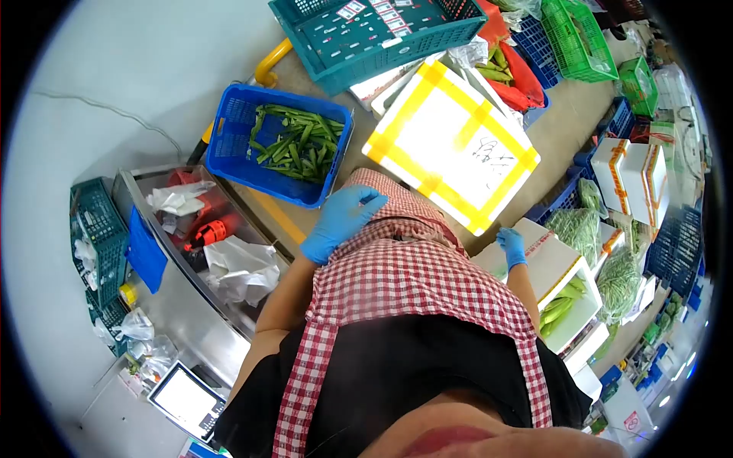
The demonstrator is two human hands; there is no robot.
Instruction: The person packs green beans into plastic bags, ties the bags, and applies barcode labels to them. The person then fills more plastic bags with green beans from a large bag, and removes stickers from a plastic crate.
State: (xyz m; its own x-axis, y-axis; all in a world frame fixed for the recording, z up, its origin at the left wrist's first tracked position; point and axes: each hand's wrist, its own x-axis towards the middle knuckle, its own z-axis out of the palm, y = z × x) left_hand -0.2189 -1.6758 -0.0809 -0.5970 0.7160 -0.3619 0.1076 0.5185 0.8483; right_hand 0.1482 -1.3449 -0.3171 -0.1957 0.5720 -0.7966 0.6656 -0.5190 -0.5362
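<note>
My left hand (345,223), in a blue glove, is in front of the red-and-white checked apron (412,278). Its fingers curl inward with nothing visible in them. Just beyond it stands a blue crate (221,164) with long green vegetable pieces (301,145) inside. My right hand (512,247), also gloved in blue, hangs by my right side near a white foam box (534,259). Its fingers look bent and closed, with no held thing visible. Ahead, between the hands, lies a white foam lid (454,145) with yellow tape and handwriting.
A dark green crate (382,65) stands at the top. On the left is a metal counter (229,328) with bags and a red-orange item (206,233), plus a scale display (185,401). Foam boxes and bagged greens (576,233) line the right.
</note>
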